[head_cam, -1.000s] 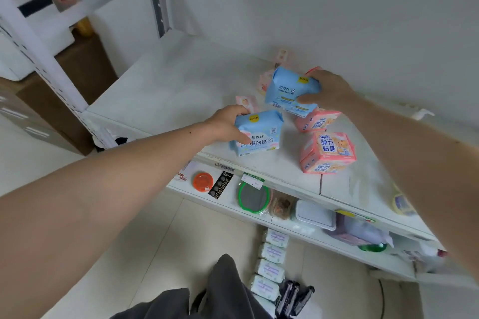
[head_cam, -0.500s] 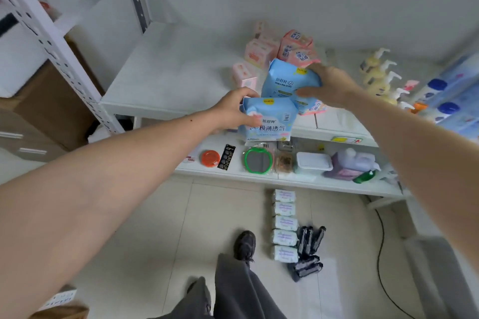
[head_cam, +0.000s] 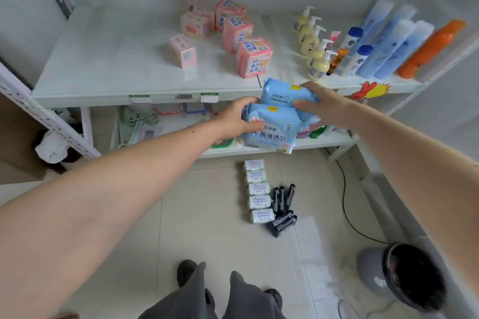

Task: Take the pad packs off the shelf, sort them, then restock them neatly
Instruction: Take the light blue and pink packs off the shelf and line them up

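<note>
Two light blue pad packs hang in the air in front of the shelf edge. My left hand (head_cam: 234, 120) grips the lower blue pack (head_cam: 269, 132) by its left side. My right hand (head_cam: 325, 105) grips the upper blue pack (head_cam: 283, 93) from the right; the two packs overlap. Several pink pad packs (head_cam: 255, 58) stand on the white shelf (head_cam: 108, 67), with a smaller pale pink pack (head_cam: 182, 52) to their left. On the floor lies a row of white pad packs (head_cam: 258, 189) beside a heap of black packs (head_cam: 282, 208).
Yellow pump bottles (head_cam: 315, 41), blue bottles (head_cam: 383, 41) and an orange bottle (head_cam: 430, 49) fill the shelf's right end. A lower shelf (head_cam: 334, 138) holds small goods. A black cable (head_cam: 344, 199) and a grey fan (head_cam: 407, 277) are on the floor at right. My feet are below.
Both hands have drawn the blue packs off the shelf, toward me and downward. I have stepped back, so more of the floor and the bottles at the right show.
</note>
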Demonstrator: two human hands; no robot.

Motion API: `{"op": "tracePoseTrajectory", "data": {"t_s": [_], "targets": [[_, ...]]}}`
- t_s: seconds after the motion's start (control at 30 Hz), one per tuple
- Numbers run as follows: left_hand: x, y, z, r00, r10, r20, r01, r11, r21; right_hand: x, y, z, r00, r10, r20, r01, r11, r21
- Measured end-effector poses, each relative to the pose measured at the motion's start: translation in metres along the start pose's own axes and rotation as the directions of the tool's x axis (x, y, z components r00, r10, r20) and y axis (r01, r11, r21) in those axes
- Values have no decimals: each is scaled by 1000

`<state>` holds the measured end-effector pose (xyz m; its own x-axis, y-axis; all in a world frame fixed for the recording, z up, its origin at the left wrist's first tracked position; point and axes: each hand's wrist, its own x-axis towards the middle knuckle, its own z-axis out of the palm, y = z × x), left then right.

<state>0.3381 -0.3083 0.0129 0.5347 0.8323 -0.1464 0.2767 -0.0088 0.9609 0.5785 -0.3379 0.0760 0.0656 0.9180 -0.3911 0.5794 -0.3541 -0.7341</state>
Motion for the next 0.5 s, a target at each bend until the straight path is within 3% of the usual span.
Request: {"op": "tracePoseTrajectory", "data": {"t_s": [0.2, 0.5], "targets": [[5, 9, 86, 996, -17, 87, 13, 999, 49, -42, 67, -34, 998, 58, 18, -57, 996, -61], [6, -2, 230, 989, -96, 115, 101, 994, -37, -98, 180, -84, 988, 114, 107, -118, 993, 29]]}}
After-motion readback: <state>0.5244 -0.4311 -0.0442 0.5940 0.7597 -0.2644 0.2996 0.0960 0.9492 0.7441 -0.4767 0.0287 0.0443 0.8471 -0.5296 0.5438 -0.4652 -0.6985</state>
